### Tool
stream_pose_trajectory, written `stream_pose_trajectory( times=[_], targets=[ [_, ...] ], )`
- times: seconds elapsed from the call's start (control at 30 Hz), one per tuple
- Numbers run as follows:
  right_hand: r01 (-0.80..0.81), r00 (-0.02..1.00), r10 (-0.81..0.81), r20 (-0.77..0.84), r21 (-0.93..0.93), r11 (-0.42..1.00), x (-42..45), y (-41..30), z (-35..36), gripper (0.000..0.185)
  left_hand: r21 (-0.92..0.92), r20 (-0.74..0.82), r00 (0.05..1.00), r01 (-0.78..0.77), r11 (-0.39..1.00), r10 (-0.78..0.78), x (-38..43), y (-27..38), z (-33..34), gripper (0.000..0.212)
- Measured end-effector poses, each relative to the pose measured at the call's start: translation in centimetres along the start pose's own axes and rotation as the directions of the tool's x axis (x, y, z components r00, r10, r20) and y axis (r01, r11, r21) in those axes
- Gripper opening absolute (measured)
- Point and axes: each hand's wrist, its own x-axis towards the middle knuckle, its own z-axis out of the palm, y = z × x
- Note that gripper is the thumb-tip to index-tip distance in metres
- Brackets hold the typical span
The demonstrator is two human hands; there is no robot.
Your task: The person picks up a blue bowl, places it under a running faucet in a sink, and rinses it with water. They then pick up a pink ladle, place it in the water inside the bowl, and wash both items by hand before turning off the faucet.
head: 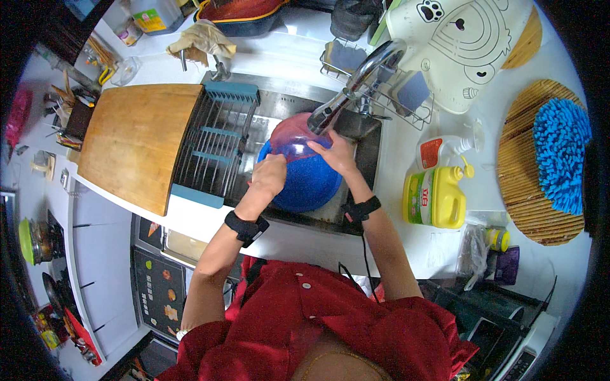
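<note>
A translucent pinkish-red plastic bowl [291, 135] is tilted beneath the spout of a chrome pull-out faucet [329, 114]. My left hand [270, 175] is closed at its near left edge, knuckles up. On the right edge, my right hand [339, 156] has its thumb over the bowl and its fingers towards the far side. Directly below is a round blue plastic basin [307, 185], standing in the stainless steel sink [279, 97]. Both wrists wear black straps. My left fingertips are hidden, and a small red bit shows beside that hand.
Left of the basin, a dish rack [217, 143] spans the sink, with a wooden cutting board [140, 143] beside it. A yellow detergent jug [433, 197], a spray bottle [441, 151] and a blue chenille cleaning mitt [562, 155] are on the right. Wire sponge baskets [419, 116] flank the faucet.
</note>
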Motion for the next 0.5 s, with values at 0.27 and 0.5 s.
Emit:
stream_pose_trajectory(
  times=[0.27, 0.5],
  targets=[
    [0.077, 0.997, -0.075, 0.014, -0.169, 0.983, 0.3, 3.6, 1.2, 0.085, -0.052, 0.083, 0.996, 0.018, 0.998, -0.014, 0.7, -1.0, 1.3, 0.018],
    [-0.132, 0.991, 0.13, 0.024, 0.086, 0.988, -1.6, 1.2, -0.4, 0.09, 0.224, -0.094, 0.993, -0.047, 0.973, 0.07, 0.7, -2.2, 0.3, 0.009]
  ],
)
